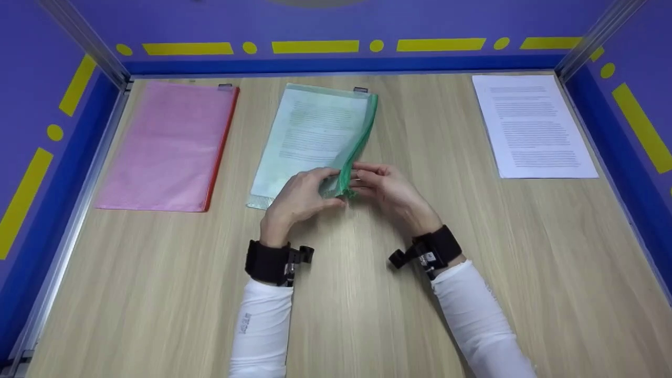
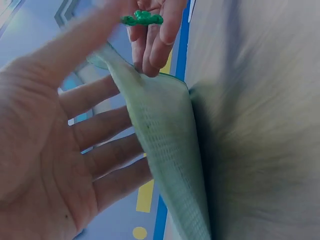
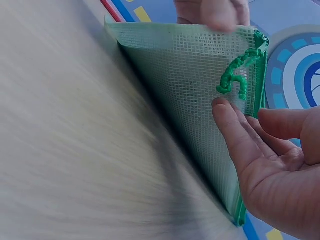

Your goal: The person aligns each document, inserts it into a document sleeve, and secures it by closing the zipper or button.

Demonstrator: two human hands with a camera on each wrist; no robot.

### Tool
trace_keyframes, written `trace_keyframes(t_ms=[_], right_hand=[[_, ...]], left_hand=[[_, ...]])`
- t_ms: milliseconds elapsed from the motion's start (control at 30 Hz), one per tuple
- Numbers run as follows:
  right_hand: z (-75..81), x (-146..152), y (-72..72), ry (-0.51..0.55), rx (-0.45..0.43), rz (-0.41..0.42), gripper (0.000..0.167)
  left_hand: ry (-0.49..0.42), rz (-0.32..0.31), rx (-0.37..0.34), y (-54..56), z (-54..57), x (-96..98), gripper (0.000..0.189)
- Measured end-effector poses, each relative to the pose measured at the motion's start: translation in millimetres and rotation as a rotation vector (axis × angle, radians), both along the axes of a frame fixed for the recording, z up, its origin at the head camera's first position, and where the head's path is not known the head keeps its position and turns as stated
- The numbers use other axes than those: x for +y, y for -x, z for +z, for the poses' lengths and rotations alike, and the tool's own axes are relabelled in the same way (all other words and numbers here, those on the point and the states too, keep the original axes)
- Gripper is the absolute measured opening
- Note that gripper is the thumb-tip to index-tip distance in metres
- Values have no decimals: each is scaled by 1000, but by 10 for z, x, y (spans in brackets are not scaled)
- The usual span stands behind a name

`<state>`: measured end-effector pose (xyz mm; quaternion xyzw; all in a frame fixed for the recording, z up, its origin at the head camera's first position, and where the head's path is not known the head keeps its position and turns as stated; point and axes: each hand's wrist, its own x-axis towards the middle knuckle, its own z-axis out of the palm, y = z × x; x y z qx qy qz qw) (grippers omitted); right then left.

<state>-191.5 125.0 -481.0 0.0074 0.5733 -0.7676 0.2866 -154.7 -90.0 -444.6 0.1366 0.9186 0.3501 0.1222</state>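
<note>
A: Where is the green pouch [image 1: 315, 136] lying?
B: It is lying in the far middle part of the wooden table [image 1: 357, 320], and a printed page [image 1: 315, 118] is showing through it. Its near right corner is rising above the table, between the two hands.
A: And what is the left hand [image 1: 299, 194] doing?
B: Its straight, spread fingers are touching the upper face near that corner. The thumb is standing apart from them, by the near edge.
A: Is the right hand [image 1: 396, 194] gripping something?
B: Its fingers are reaching under the corner, rather straight, and the thumb is standing apart from them, beside the green zip strip [image 1: 361, 137]. Whether the thumb is pressing the strip, I cannot tell. A green cord [image 3: 226, 76] is hanging at the corner, close to these fingertips.
A: What else is lying there?
B: On the far left, a pink pouch [image 1: 165, 147] is lying, with a red zip strip [image 1: 221, 152] running along its right side. On the far right, some printed sheets [image 1: 535, 126] are lying near the purple wall.
</note>
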Motion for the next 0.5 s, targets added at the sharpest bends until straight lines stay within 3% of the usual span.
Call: trace_keyframes(t_ms=[233, 367, 500], right_hand=[[12, 30, -6, 4, -26, -9, 44], [40, 47, -6, -31, 7, -9, 43], [105, 58, -11, -174, 132, 10, 44]], left_hand=[[-11, 81, 216, 39, 2, -11, 18], [-57, 126, 320, 53, -8, 10, 15], [-81, 154, 392, 52, -18, 31, 16]])
